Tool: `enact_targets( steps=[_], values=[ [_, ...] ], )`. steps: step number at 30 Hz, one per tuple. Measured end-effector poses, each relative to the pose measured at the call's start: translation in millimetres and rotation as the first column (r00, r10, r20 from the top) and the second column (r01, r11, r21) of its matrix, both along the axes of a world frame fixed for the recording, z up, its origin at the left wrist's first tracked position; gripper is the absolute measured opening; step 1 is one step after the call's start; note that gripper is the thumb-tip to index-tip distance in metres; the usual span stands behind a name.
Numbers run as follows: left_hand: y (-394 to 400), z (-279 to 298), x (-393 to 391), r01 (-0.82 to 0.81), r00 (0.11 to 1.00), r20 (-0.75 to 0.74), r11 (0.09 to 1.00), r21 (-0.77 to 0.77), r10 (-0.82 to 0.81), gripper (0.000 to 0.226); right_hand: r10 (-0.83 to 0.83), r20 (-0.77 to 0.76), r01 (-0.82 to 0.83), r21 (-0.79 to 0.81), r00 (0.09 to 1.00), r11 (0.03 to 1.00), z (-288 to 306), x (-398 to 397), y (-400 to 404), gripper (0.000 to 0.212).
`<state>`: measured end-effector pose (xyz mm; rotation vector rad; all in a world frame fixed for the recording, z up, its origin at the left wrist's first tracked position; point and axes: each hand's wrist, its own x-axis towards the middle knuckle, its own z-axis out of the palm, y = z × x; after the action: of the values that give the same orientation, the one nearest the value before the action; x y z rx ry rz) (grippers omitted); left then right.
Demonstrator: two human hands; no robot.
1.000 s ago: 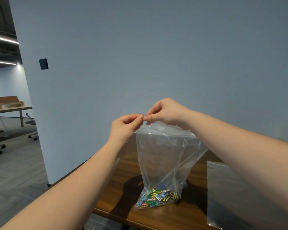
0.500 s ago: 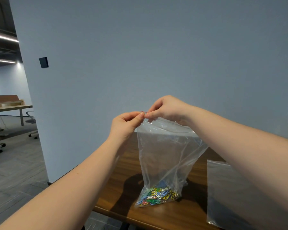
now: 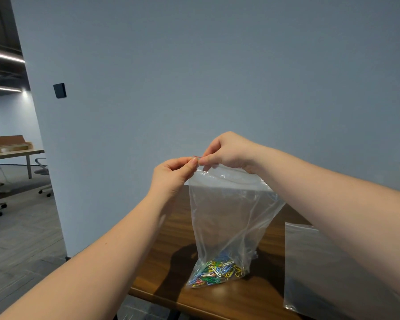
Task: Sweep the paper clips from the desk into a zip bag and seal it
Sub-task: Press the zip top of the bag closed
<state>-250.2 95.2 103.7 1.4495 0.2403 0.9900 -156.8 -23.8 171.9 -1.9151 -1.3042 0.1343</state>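
The desk (image 3: 171,245) lies bare at nine o'clock of the standing zip bag (image 3: 229,215); at three o'clock a second bag (image 3: 310,269) (flat, transparent) covers the surface.

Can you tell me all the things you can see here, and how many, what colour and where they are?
zip bag: one, clear, held upright over the desk by its top edge
paper clips: a pile, mixed colours, at the bottom of the zip bag
desk: one, dark brown wood, under the bag
second plastic bag: one, clear, flat on the desk at the right
wall: one, pale blue-grey, behind the desk
wall switch: one, black, on the wall at the left
far table: one, light, back left
left hand: pinching the bag's top left corner
right hand: pinching the top edge beside it
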Motion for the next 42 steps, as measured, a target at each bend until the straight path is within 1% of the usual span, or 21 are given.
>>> enact_targets(
  steps=[3,6,9,11,14,17,21,25,29,32,35,37,39,40,41,42],
  values=[
    [-1.8,2.5,2.1,-0.017,1.0,0.004,1.0,-0.023,0.017,0.004,-0.021,0.078,0.021,0.002,0.997,1.0,-2.8,-0.5,2.7,0.012],
    [-3.3,8.7,3.6,-0.052,0.998,-0.022,0.999,0.005,0.052,0.009,-0.03,0.168,0.029,0.005,0.985,1.0,-6.7,1.4,1.0,0.017],
    [-4.3,12.0,3.6,-0.096,0.995,-0.022,0.995,-0.009,0.096,0.006,-0.038,0.262,0.046,-0.025,0.964,0.999,-9.1,6.5,-8.7,0.02],
    [-2.0,10.7,4.6,-0.132,0.991,-0.02,0.991,-0.024,0.131,0.01,-0.042,0.303,0.063,-0.06,0.952,0.996,-10.6,10.9,-18.8,0.022],
    [1.5,8.5,6.4,-0.18,0.983,-0.027,0.983,-0.033,0.18,0.014,-0.036,0.336,0.078,-0.112,0.941,0.991,-13.8,18.5,-35.0,0.024],
    [2.9,8.3,7.1,-0.218,0.976,-0.029,0.974,-0.056,0.216,0.015,-0.043,0.355,0.103,-0.15,0.934,0.983,-16.4,26.8,-53.9,0.021],
    [6.4,7.8,6.4,-0.236,0.972,-0.018,0.969,-0.071,0.235,0.015,-0.077,0.352,0.149,-0.183,0.933,0.972,-19.8,40.5,-81.9,0.022],
    [6.5,6.3,7.7,-0.241,0.97,-0.007,0.968,-0.063,0.241,0.016,-0.136,0.305,0.188,-0.149,0.942,0.971,-24.7,48.6,-99.5,0.029],
    [9.5,6.2,10.3,-0.247,0.969,-0.013,0.968,-0.041,0.246,0.013,-0.209,0.28,0.229,-0.041,0.937,0.973,-30.6,54.6,-104.0,0.035],
    [10.6,6.2,12.4,-0.242,0.97,-0.011,0.97,-0.029,0.242,0.012,-0.272,0.29,0.279,0.018,0.918,0.96,-33.8,59.9,-104.3,0.047],
    [12.3,3.8,12.2,-0.252,0.967,0.009,0.966,-0.057,0.253,0.013,-0.354,0.242,0.335,0.119,0.903,0.935,-39.5,65.7,-102.4,0.053],
    [16.7,0.9,9.7,-0.278,0.96,0.019,0.958,-0.07,0.279,0.013,-0.374,0.151,0.351,0.159,0.915,0.923,-46.9,68.6,-100.8,0.051],
    [20.4,-4.0,6.8,-0.295,0.955,0.014,0.954,-0.059,0.296,0.013,-0.287,-0.059,0.293,0.145,0.956,0.945,-57.8,69.5,-99.8,0.049],
    [22.3,-7.5,5.9,-0.298,0.954,0.009,0.953,-0.055,0.299,0.013,-0.219,-0.163,0.239,0.111,0.962,0.965,-63.9,68.6,-99.3,0.051],
    [23.2,-11.0,5.8,-0.296,0.955,0.003,0.954,-0.053,0.296,0.014,-0.157,-0.222,0.173,0.056,0.962,0.983,-71.8,68.7,-97.8,0.054],
    [24.1,-14.7,5.9,-0.292,0.957,-0.012,0.955,-0.047,0.291,0.017,-0.113,-0.224,0.112,-0.017,0.968,0.994,-80.6,68.8,-95.5,0.058]
  ],
)
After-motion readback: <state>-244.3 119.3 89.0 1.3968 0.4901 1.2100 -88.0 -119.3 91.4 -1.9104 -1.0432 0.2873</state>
